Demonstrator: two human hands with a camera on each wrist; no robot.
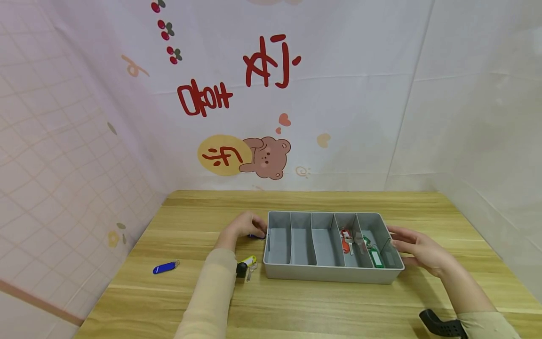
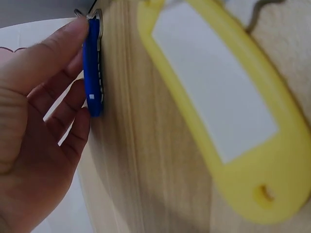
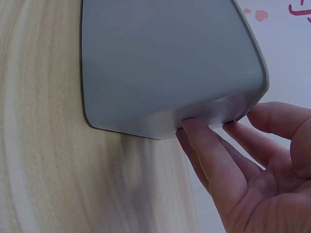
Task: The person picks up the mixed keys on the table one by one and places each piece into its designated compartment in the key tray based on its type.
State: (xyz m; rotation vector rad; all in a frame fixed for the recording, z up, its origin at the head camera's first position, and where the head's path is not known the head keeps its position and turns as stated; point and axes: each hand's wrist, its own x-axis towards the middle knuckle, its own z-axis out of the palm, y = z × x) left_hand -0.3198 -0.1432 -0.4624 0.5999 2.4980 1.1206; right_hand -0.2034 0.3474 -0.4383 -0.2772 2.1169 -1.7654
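"Starting from the left hand [image 1: 244,226], what is held?"

"A blue key tag [image 2: 92,73] is held in a narrow grip: the thumb is set near the ring end, and the fingers are bent against it. Whether it is raised off the tabletop [image 1: 313,310] cannot be told."

"How should it handle?"

"By its look, it can be judged light, stiff and hard to break, though smooth enough to slip if only its tip is pinched. It is best taken across the body, close to the metal ring [image 2: 100,22]."

"And around the grip?"

"Just to its right, a grey divided tray [image 1: 334,274] is set. Back toward the wrist, a yellow key tag [image 1: 250,260] with keys [image 1: 251,271] is seen beside the forearm [image 1: 211,292]. Well to the left, a second blue tag [image 1: 164,268] is seen alone."

"The right hand [image 1: 425,252]?"

"Its fingers are rested, loosely spread, against the tray's far end. Near them, a green key tag [image 1: 376,258] is contained in the rightmost compartment, and a red key tag [image 1: 345,246] in the next."
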